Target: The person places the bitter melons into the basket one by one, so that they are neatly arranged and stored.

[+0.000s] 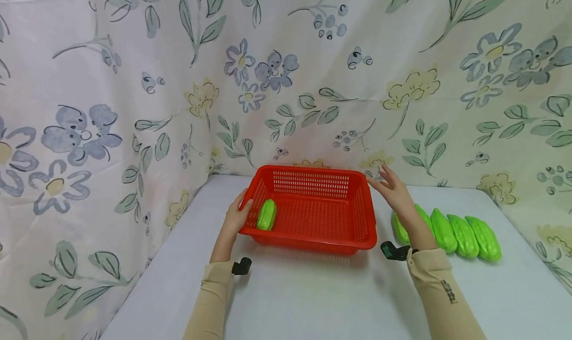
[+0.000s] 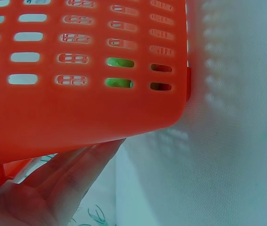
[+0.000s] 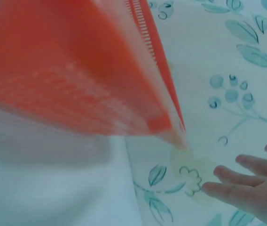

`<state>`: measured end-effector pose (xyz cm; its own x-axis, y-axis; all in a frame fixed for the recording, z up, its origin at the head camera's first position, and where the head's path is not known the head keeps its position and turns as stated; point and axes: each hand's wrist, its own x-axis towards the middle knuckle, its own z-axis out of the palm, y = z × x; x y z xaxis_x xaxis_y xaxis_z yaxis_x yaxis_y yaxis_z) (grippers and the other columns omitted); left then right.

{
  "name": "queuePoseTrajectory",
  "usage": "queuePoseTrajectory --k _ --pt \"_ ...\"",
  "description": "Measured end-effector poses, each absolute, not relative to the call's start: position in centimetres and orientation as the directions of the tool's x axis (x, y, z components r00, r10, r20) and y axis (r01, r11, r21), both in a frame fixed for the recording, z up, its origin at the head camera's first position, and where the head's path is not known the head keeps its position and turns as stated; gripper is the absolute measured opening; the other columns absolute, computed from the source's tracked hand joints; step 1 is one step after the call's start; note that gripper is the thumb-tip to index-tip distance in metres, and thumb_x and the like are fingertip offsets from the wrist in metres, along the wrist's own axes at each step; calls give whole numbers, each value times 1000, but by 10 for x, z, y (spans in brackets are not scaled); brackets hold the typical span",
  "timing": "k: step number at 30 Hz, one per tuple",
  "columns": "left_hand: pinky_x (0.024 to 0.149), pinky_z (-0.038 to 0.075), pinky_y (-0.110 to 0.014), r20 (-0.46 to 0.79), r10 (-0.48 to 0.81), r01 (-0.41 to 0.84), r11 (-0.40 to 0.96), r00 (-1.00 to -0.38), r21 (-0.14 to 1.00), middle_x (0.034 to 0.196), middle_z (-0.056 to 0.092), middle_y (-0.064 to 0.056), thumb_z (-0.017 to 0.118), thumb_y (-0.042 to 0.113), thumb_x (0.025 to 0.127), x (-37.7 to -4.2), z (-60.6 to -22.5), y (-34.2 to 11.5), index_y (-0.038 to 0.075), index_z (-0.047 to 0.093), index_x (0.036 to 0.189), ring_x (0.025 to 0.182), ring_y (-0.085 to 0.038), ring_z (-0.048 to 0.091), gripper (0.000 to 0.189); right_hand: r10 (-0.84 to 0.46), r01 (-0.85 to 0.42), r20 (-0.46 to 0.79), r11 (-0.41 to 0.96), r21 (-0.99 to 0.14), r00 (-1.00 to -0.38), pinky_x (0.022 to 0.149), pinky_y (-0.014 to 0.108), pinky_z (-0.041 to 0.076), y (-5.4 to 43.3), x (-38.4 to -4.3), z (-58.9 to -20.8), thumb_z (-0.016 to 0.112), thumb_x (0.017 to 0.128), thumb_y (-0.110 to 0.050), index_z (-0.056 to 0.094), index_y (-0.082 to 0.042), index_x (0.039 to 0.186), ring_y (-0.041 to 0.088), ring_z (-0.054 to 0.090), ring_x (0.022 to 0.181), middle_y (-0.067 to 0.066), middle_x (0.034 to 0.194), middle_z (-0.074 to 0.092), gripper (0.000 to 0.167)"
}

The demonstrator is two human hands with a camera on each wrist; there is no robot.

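Observation:
A red plastic basket with slotted walls stands near the back of the table, and one glossy green ridged gourd lies inside at its left end. My left hand holds the basket's left rim, thumb on top. In the left wrist view the fingers reach under the rim outside the wall. Green shows through the slots there. At the basket's right end, my right hand is beside the rim with fingers spread and nothing in them. The right wrist view shows these fingers apart from the basket.
Several more green gourds lie in a row on the white table, right of the basket; my right forearm partly covers the leftmost ones. A flower-printed curtain hangs behind the table and along its left side.

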<state>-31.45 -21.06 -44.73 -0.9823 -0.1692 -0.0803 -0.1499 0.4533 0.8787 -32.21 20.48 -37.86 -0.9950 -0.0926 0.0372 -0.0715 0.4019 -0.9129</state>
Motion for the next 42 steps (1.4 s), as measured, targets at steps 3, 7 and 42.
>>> queuePoseTrajectory --k 3,7,42 --pt "96 52 -51 -79 -168 -148 452 -983 880 156 34 -17 44 36 103 -315 -447 -211 26 26 155 117 -34 51 57 -85 -65 34 401 -914 -996 112 69 22 211 -322 -381 52 96 -52 -3 -20 158 44 16 148 18 164 8 90" --pt "97 51 -51 -74 -165 -142 449 -984 882 156 35 -16 44 35 103 -315 -447 -211 26 26 155 117 -33 51 57 -82 -61 30 400 -915 -996 113 67 21 219 -321 -384 51 96 -51 -5 -18 158 45 14 148 19 164 7 89" --pt "94 53 -49 -73 -163 -140 450 -984 882 156 36 -17 45 35 103 -315 -446 -210 25 25 156 115 -33 55 58 41 72 -60 430 -900 -997 116 62 20 255 -323 -444 49 98 -49 -4 -9 157 45 12 148 25 162 8 90"
